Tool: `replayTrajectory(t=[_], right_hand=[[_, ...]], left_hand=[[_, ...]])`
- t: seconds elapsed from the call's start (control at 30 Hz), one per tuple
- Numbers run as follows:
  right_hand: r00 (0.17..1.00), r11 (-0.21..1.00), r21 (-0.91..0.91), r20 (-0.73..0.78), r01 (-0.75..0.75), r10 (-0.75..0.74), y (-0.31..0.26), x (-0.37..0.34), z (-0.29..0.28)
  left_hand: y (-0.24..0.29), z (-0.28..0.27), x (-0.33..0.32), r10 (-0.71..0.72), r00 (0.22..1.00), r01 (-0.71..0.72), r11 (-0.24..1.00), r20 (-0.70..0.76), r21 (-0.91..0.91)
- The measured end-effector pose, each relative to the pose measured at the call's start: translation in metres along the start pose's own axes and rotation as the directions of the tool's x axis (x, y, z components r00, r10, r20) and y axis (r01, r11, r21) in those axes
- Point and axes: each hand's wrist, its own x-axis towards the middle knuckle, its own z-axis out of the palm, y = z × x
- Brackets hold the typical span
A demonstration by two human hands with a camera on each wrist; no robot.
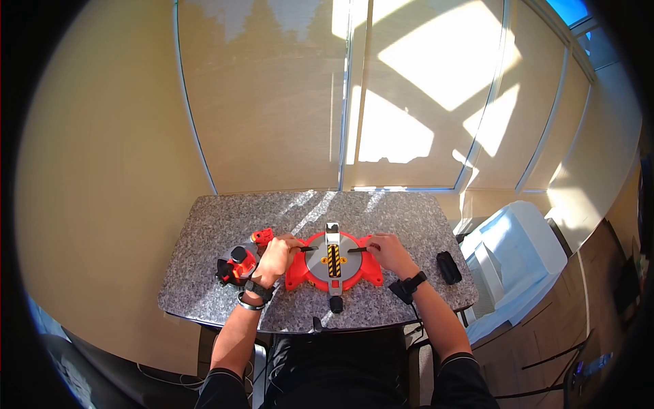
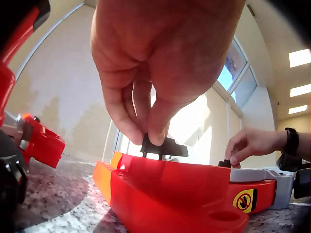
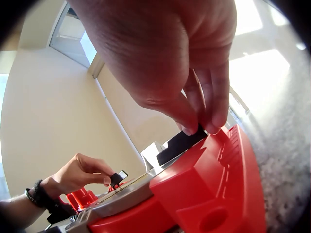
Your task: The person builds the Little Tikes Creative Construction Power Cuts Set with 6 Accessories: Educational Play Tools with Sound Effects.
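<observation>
A red toy mitre saw base (image 1: 295,274) with a round grey turntable (image 1: 317,262) sits mid-table, a black-and-yellow striped strip (image 1: 334,261) running across its centre. At its left side, my left hand (image 1: 275,258) pinches a small black plastic piece (image 2: 170,147) between thumb and fingertips. Two short pegs under that piece reach down to the red edge. On the opposite side, my right hand (image 1: 392,252) pinches a matching black piece (image 3: 180,146), which lies low along the red wing beside the turntable. Its underside is hidden.
Left of the base stands a red-and-black toy tool part (image 1: 238,264), with a smaller red toy piece (image 1: 261,236) behind it. A black oblong case (image 1: 447,267) lies near the right edge of the speckled table (image 1: 402,211). Beyond that edge is a covered chair (image 1: 521,252).
</observation>
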Motion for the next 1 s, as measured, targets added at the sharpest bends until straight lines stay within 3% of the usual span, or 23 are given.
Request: replayTrajectory(t=[0.37,0.73,1.0], right_hand=[[1.0,1.0,0.001,-0.005,0.011,-0.011,0.002,0.0,0.002],[0.997,0.997,0.017,-0.037,0.069,-0.069,0.01,-0.001,0.007],[1.0,0.999,0.026,-0.004,0.019,-0.019,0.0,0.0,0.001]], left_hand=[[-0.01,0.005,0.002,0.075,0.997,-0.075,0.996,-0.006,0.037],[-0.009,0.009,0.001,0.076,0.997,-0.076,0.996,-0.019,0.04],[-0.006,0.01,0.001,0.05,0.999,-0.049,0.997,-0.022,0.052]])
